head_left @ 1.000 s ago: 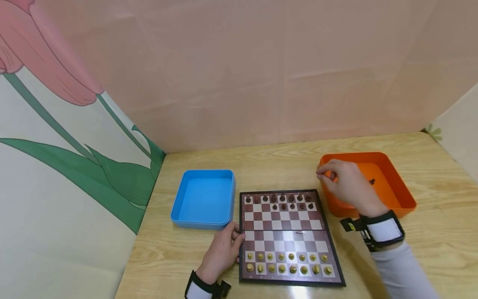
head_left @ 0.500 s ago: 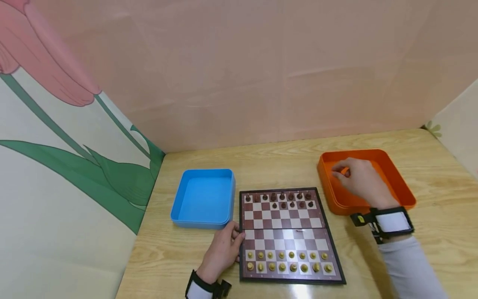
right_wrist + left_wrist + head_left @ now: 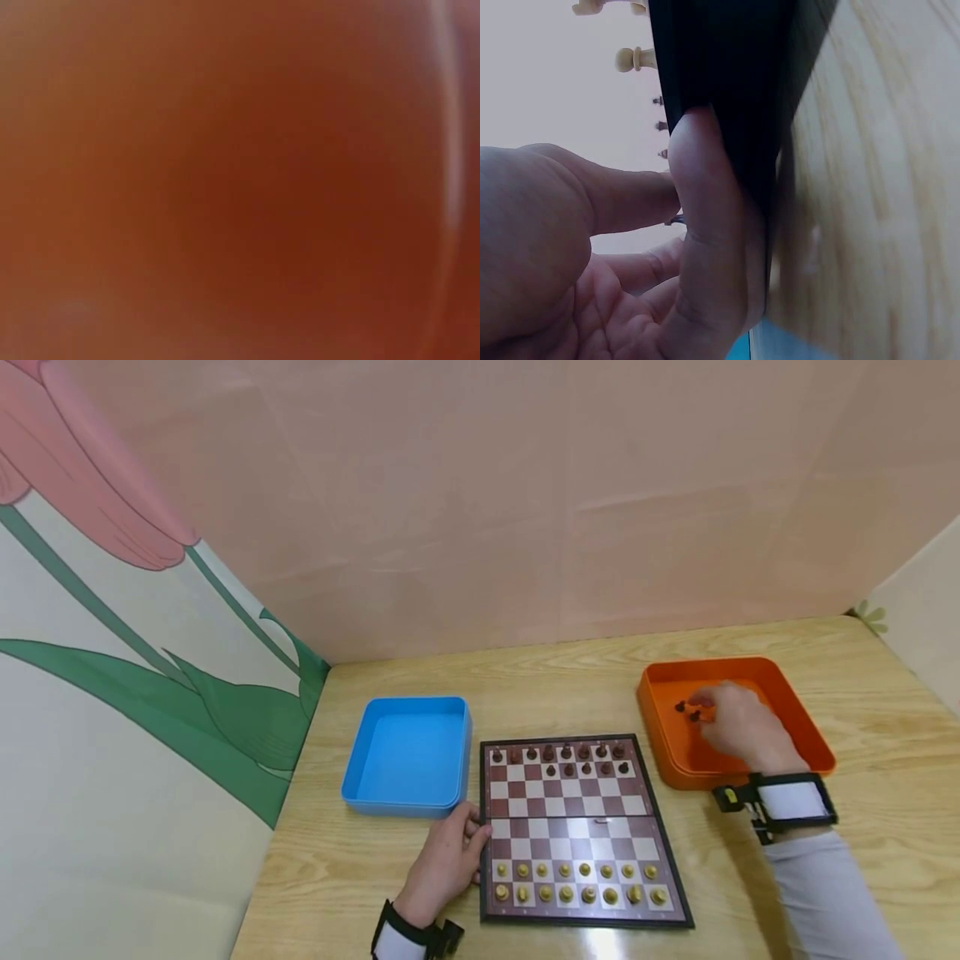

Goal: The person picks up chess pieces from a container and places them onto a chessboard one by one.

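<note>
In the head view a folding chessboard (image 3: 570, 817) lies on the table, with gold pieces (image 3: 588, 896) in two near rows and dark pieces (image 3: 566, 752) in two far rows. My left hand (image 3: 442, 864) grips the board's left edge; the left wrist view shows its finger (image 3: 705, 217) against the black side (image 3: 720, 60). My right hand (image 3: 742, 722) reaches into an orange box (image 3: 806, 739), fingertips beside small dark chess pieces (image 3: 680, 706). Whether it pinches one is hidden. The right wrist view is only an orange blur.
A blue box (image 3: 405, 760) stands left of the board, just beyond my left hand. A wooden table (image 3: 555, 693) carries everything. A pink cloth wall (image 3: 525, 510) rises behind it, and a flower-printed cloth (image 3: 135, 735) hangs at the left.
My right hand has moved from the orange box's left rim rightward and down into the box. Dark pieces now show beside its fingertips. My left hand stays on the board's edge.
</note>
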`<state>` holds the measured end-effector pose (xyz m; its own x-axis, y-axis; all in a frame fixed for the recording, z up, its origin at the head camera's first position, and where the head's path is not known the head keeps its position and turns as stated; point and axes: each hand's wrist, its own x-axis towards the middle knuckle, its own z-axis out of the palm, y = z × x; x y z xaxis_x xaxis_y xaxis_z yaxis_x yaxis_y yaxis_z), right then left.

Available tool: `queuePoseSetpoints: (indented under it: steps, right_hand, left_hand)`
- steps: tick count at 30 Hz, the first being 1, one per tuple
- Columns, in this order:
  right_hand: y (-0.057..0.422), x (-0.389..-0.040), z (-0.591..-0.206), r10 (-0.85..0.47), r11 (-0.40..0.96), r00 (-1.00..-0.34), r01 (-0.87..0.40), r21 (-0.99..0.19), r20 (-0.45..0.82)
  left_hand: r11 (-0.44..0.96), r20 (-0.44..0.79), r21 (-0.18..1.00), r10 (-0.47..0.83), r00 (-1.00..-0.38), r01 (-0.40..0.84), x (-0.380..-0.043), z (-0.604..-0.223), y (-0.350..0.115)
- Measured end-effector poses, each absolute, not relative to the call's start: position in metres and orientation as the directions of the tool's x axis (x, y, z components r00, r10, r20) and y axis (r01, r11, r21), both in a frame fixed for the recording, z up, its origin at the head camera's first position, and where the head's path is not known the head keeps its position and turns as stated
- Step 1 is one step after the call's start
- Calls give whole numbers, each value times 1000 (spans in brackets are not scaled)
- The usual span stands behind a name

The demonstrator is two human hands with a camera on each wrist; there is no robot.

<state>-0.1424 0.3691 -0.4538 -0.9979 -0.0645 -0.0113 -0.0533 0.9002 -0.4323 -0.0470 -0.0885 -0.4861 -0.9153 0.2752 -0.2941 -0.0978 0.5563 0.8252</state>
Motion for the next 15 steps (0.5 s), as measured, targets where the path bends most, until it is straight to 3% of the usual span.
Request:
queuePoseSetpoints:
  steps: [15]
  right_hand:
    - [371,-144,-462,-12,912,-1000,-6,-409,-11]
  left_hand:
    - [573,-292,814,268,-918,-91,-48,-488,-88]
